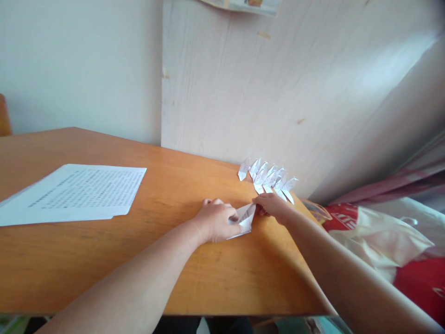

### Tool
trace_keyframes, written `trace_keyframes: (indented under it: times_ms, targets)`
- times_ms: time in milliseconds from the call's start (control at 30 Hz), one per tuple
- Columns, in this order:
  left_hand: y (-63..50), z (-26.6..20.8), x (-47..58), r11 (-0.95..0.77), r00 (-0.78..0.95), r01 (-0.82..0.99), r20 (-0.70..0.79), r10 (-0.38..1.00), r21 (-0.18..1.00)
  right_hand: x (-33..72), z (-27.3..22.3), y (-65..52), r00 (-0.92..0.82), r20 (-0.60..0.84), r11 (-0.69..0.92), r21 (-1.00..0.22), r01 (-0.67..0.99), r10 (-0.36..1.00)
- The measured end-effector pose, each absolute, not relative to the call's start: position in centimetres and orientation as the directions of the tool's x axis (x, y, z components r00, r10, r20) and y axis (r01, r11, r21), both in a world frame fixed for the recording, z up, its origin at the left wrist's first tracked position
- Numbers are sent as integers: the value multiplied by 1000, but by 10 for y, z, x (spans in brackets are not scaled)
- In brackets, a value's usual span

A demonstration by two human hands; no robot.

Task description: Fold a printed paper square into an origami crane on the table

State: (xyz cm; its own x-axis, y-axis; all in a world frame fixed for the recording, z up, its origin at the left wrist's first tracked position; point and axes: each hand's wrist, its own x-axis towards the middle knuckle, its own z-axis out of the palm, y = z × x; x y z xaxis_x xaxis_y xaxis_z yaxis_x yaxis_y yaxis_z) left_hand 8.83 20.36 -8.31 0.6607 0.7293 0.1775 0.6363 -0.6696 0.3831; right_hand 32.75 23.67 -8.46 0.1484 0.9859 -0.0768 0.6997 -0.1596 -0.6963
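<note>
Between my two hands, a folded piece of printed paper (246, 220) rests on the wooden table. My left hand (218, 221) is closed on its left side, thumb pressed on the paper near the lower edge. At the upper right corner, my right hand (270, 204) pinches the paper between thumb and fingers. Just beyond the right hand stands a group of several small folded paper pieces (267, 178) with pointed ends. Part of the sheet is hidden under the left fingers.
A stack of printed sheets (93, 192) lies on the left of the table (167, 260). A pale board (222, 93) leans along the back. Past the table's right edge are red and white plastic bags (378, 236) and pinkish cloth (392, 176).
</note>
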Motion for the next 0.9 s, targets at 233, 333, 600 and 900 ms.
trace_keyframes:
  times_ms: [233, 333, 600, 900]
  targets:
    - [208, -84, 83, -696, 695, 611, 165, 699, 377, 322, -63, 221, -2, 277, 172, -591, 788, 961]
    - [210, -84, 80, -714, 714, 601, 160, 682, 360, 313, -50, 206, -347, 300, 454, -471, 756, 889]
    - [208, -81, 75, -695, 701, 610, 148, 697, 381, 312, -59, 193, -548, 121, 538, -451, 712, 828]
    - [205, -82, 79, -684, 686, 611, 164, 709, 399, 311, -47, 201, -550, -12, 435, -598, 674, 835]
